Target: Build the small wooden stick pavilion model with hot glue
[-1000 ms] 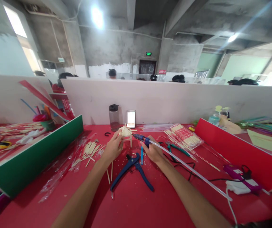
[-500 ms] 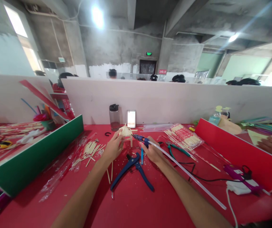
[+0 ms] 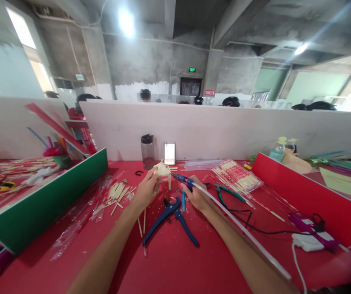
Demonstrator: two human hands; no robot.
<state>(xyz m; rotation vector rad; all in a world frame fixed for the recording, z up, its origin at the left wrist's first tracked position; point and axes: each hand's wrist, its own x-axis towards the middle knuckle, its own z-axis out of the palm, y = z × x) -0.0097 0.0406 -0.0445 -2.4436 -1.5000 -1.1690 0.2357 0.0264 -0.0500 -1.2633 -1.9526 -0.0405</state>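
Observation:
My left hand point(image 3: 147, 188) is closed on the left side of a small model pavilion point(image 3: 163, 170) built of pale wooden sticks, with a pointed roof and thin legs. In my right hand point(image 3: 197, 195) is a blue hot glue gun point(image 3: 184, 179), a long clear glue stick point(image 3: 242, 222) trailing from its back. The gun's nozzle points left, at or very close to the model's right edge; whether it touches, I cannot tell. Below both hands, blue cutting pliers point(image 3: 171, 214) lie spread on the red table. A short blue stick point(image 3: 183, 201) lies beside them.
Cut sticks point(image 3: 118, 192) lie left, bundled sticks point(image 3: 239, 174) and green-handled pliers point(image 3: 231, 193) right. A bottle point(image 3: 147, 152) and a lit phone point(image 3: 169, 153) stand behind the model. Green point(image 3: 52, 200) and red point(image 3: 310, 196) dividers flank the workspace. A black cord runs to a purple power strip point(image 3: 311, 228).
My hands and the model stay almost still. The glue stick's rear end has dipped slightly. Another person's hand at the far right has gone out of view.

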